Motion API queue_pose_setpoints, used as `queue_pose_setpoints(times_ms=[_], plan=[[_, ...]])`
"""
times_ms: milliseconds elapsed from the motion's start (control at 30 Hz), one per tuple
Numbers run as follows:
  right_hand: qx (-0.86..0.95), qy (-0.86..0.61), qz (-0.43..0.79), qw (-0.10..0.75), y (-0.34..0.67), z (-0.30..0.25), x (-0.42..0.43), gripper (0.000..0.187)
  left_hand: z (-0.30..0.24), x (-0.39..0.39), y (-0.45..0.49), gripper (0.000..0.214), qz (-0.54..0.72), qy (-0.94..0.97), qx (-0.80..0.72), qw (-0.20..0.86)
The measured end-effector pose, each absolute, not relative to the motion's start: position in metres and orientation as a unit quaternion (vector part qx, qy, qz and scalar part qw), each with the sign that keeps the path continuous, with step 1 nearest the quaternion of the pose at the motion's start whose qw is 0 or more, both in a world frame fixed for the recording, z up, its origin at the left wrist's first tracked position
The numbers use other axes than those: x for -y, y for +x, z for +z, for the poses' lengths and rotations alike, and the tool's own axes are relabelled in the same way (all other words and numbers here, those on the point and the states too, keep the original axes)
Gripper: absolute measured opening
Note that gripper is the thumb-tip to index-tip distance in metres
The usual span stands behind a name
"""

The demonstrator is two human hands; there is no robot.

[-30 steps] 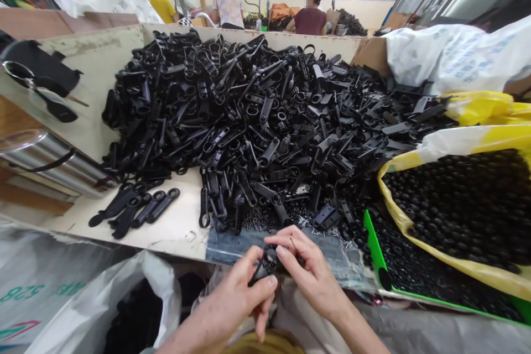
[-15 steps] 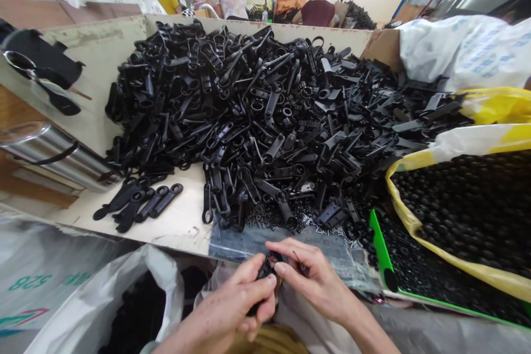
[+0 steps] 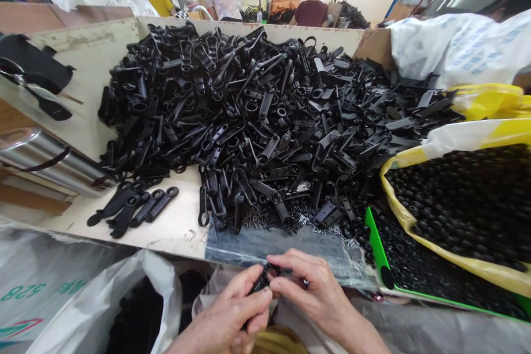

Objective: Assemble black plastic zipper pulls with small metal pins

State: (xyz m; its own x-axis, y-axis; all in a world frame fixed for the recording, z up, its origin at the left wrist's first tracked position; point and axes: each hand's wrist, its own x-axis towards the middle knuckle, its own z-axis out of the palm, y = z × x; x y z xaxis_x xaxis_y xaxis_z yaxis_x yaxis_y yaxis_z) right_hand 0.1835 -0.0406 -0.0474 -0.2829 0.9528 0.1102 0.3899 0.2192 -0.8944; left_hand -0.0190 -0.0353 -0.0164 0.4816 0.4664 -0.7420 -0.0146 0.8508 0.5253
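Pinching one small black plastic part [image 3: 262, 281] between them just below the table [image 3: 174, 227] edge, left hand [image 3: 232, 315] and right hand [image 3: 311, 293] close around it, probably steadying it, near the heaped pile [image 3: 257, 116].

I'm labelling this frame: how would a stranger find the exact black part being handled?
Start at the big heap of black parts on the board, then drop to the near edge. There the left hand and right hand pinch one part together: the only one off the board.
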Motion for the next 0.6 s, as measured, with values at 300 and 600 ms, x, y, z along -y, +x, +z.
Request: queue_pose_setpoints(times_ms=[300,600], plan=[[0.704,-0.505,0.324,0.381,0.189,-0.043,0.039,0.03,-0.037,0.03,-0.027,0.044,0.211,0.535,-0.602,0.554],[0.745,-0.585,0.133,0.292,0.176,-0.052,0.016,0.038,-0.036,-0.029,0.01,0.018,0.092,0.73,-0.651,0.185]])
